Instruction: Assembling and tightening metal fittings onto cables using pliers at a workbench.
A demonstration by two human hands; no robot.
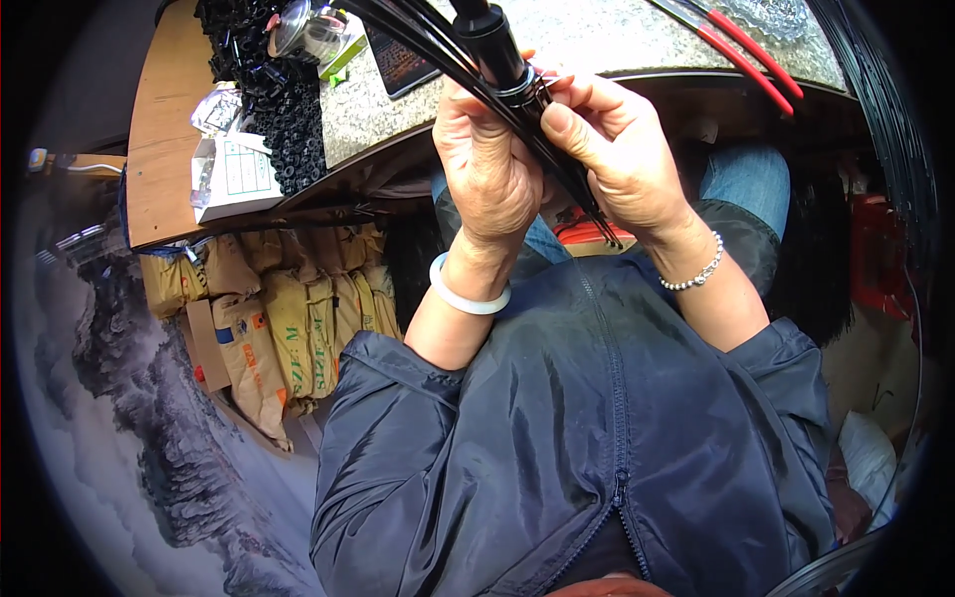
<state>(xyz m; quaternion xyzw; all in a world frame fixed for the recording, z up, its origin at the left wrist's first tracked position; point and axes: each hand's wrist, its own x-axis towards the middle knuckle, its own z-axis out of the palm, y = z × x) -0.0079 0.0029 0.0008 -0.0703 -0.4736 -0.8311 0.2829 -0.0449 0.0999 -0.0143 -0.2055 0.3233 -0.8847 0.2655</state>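
A black umbrella frame [494, 48], with a cylindrical collar and a bunch of thin ribs, is held up over the near edge of the table. My left hand [484, 171] closes around the ribs just below the collar, fingertips partly hidden behind them. On the other side, the thumb and forefinger of my right hand [629, 149] pinch at the collar's lower ring, where the ribs join. Whether a small part or wire sits in that pinch is too small to make out. The ribs' lower ends come out between my wrists, above my lap.
Red-handled pliers [748, 65] lie on the stone-like tabletop [617, 40]. To the left are a phone [396, 62], a clear jar [323, 35], a heap of small black parts [267, 90] and a white box [236, 181]. Thin black rods [888, 139] hang at right; sacks [288, 328] stand below left.
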